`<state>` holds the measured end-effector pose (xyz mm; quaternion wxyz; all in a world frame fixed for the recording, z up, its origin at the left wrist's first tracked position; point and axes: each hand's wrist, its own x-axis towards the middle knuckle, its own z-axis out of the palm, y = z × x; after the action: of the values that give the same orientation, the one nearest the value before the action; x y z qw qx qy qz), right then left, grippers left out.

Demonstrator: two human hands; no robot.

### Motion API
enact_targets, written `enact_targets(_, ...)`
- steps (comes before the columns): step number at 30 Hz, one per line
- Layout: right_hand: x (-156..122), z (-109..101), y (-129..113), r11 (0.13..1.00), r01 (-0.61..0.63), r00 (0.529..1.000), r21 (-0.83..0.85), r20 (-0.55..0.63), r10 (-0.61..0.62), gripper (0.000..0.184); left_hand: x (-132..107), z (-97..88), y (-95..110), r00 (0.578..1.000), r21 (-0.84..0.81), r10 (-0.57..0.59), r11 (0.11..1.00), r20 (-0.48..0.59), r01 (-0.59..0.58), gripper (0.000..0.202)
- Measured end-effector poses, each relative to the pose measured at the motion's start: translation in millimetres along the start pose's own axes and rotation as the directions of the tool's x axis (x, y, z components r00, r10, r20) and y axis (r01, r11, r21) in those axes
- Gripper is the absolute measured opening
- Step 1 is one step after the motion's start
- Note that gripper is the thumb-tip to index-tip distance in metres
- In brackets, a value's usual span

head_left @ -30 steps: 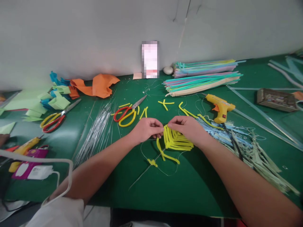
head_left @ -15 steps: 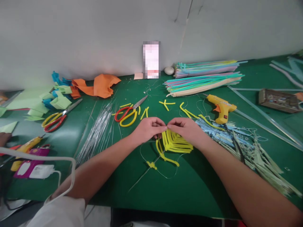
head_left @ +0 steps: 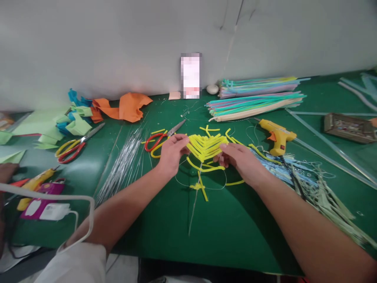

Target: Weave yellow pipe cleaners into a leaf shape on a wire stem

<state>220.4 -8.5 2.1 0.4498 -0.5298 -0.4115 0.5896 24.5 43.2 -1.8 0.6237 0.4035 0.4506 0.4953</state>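
A yellow pipe-cleaner leaf (head_left: 204, 146), its rows bent in V shapes, is spread between my hands. My left hand (head_left: 173, 154) pinches its left edge, and my right hand (head_left: 240, 159) pinches its right edge. Some of my fingertips are hidden behind it. Below the leaf hang a curved yellow strip (head_left: 203, 169), a thin wire stem (head_left: 193, 214) and a small yellow knot (head_left: 195, 186) on the wire. Just beyond my left hand lie red-and-yellow-handled scissors (head_left: 156, 142) among short yellow pieces. More yellow pieces (head_left: 209, 130) rest behind the leaf.
A yellow glue gun (head_left: 278, 135) lies to the right, near pipe-cleaner bundles (head_left: 256, 104) and blue and pale green strands (head_left: 326, 198). Silver wires (head_left: 122, 167) and second scissors (head_left: 72, 149) are at left. A phone (head_left: 191, 76) leans on the wall. Another person's hand (head_left: 7, 173) shows at far left.
My hands have moved apart, from meeting at the leaf's top to gripping its two sides. The leaf has turned and opened into an upright V, and its wire stem now hangs nearly straight down.
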Motion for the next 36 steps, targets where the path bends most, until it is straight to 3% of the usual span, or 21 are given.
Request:
enact_targets(7,0,4,0,1.000,0.011,1.000,-0.028,-0.028,-0.012,0.037,-1,-0.9,-1,0.997,0.130,-0.008,0.992,0.079,-0.003,0.032)
enact_targets(12,2,2,1,0.998,0.064,0.989,0.021,-0.138,-0.061,0.033,-3,0.6,-2,0.986,0.163,-0.019,0.987,0.167,-0.008,0.035)
enact_targets(19,3,1,3,0.998,0.055,0.994,0.023,-0.100,-0.053,0.035,-3,2.0,-2,0.994,0.119,0.009,0.993,0.111,-0.023,0.036)
enact_targets(30,4,1,2,0.999,0.047,0.996,-0.019,-0.076,-0.049,0.037,-5,6.5,11,0.991,0.155,-0.119,0.982,0.067,0.107,0.035)
enact_targets(36,3,2,3,0.998,0.055,0.997,-0.001,-0.052,-0.055,0.037,-4,6.4,9,0.989,0.161,-0.126,0.981,0.075,0.113,0.037)
